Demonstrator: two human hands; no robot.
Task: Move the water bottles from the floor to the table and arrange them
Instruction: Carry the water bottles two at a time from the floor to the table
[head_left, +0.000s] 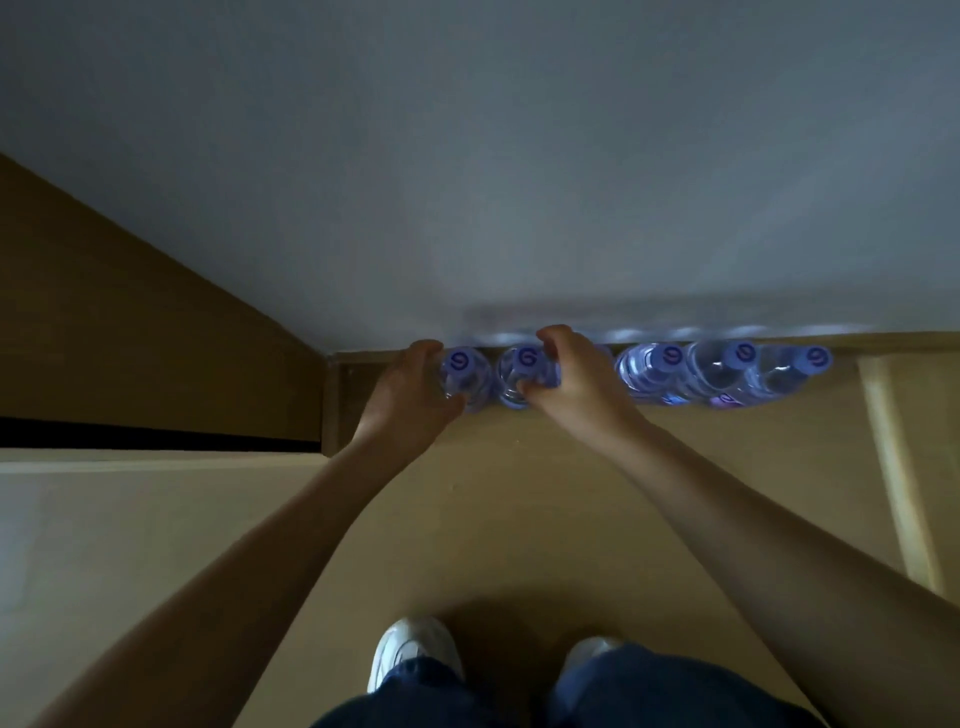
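I am looking straight down at five clear water bottles standing in a row on the tan floor (519, 519) against the white wall (467, 182). My left hand (410, 395) is wrapped around the leftmost bottle (465, 376), thumb in front and fingers behind it. My right hand (571, 374) is clamped on the second bottle (522, 376) just beside it. The other three bottles (722, 371) stand touching one another to the right, untouched. My white shoes (410, 649) show below.

Five clear water bottles (644, 371) with blue caps stand upright in a row against the wall.
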